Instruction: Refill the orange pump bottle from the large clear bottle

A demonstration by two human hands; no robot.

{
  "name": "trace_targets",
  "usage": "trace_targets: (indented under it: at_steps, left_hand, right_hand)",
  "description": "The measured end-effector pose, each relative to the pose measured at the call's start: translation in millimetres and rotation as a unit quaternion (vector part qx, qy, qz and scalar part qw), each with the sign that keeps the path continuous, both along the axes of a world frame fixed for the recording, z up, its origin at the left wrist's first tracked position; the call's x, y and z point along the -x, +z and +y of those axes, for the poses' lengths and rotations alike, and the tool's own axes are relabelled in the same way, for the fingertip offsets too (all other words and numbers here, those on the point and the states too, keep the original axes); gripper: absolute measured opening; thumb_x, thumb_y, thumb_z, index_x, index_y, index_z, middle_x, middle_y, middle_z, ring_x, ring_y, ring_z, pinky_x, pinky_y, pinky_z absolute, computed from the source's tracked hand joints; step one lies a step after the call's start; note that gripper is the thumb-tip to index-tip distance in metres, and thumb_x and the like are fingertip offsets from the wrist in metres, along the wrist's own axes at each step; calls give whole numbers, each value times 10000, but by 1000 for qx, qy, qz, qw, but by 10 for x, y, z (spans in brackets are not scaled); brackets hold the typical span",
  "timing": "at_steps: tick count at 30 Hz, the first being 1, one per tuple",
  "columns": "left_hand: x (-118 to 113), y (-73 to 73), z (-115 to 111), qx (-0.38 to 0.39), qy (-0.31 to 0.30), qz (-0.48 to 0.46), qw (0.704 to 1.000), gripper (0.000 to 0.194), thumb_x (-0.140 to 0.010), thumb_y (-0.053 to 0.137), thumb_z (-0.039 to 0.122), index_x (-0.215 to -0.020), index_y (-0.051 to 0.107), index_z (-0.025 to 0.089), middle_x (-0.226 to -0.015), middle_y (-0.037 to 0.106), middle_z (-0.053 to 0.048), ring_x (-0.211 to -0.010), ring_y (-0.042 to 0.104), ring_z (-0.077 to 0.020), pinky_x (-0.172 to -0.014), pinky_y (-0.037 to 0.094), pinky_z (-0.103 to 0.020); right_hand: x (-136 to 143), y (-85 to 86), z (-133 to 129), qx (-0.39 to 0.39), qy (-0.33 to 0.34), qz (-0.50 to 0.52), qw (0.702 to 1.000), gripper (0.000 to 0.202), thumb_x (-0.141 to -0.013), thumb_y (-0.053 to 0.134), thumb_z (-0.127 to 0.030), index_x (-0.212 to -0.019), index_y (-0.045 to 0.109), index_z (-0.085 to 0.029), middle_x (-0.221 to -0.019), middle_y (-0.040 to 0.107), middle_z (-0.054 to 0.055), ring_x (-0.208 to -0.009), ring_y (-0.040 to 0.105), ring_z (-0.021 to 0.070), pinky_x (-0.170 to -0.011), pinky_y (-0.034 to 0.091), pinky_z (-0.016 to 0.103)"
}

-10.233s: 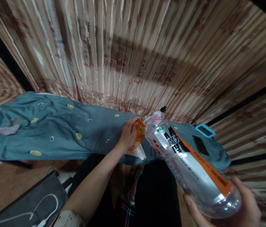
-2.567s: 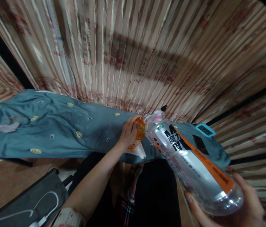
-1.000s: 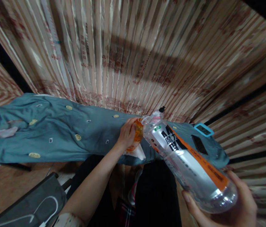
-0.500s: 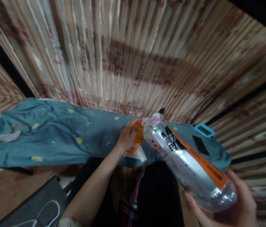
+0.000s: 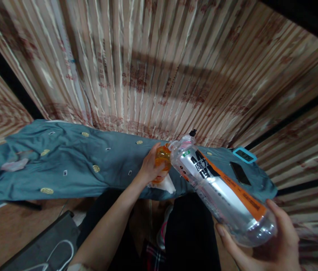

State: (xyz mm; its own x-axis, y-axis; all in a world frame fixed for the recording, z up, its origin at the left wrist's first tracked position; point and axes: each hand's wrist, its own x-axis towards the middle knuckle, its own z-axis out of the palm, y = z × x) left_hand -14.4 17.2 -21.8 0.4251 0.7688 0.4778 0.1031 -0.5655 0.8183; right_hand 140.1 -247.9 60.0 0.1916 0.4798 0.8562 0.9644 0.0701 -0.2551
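Observation:
My right hand (image 5: 271, 241) grips the base end of a large clear plastic bottle (image 5: 218, 184) with a silver and orange label. The bottle is tilted, its neck pointing up and left to the mouth of an orange bottle (image 5: 163, 158). Around the orange bottle, which stands upright, my left hand (image 5: 149, 165) is closed. A white tissue (image 5: 163, 185) lies under the orange bottle. Behind the large bottle's neck shows another clear bottle (image 5: 188, 139) with a black nozzle top. Whether liquid is flowing between the two mouths I cannot tell.
A teal patterned cloth (image 5: 119, 158) covers the narrow table. At its right end lie a dark phone (image 5: 240, 173) and a blue-framed digital clock (image 5: 244, 154). A crumpled pale tissue (image 5: 14, 165) is at the left. Pleated curtains (image 5: 153, 75) hang behind; a grey box-like object (image 5: 43, 244) with a white cable stands lower left.
The large bottle's base and my right hand have shifted slightly left and up. My left hand's fingers have moved a little on the orange bottle, which is now more visible.

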Motion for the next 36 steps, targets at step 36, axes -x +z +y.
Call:
trace_targets:
  at_steps: [36]
  left_hand:
    - [-89,46,-43,39,45,25,998,934,-676,861,345,-1479,412,185,-1491,574,-172,-1350,591,-346,-1135,483,-516]
  right_hand:
    - [10,60,18,0,15,-14,1000,1034,-662,901,-299,-1561,403,-187,-1322,597,112,-911,634,166,-688,528,228]
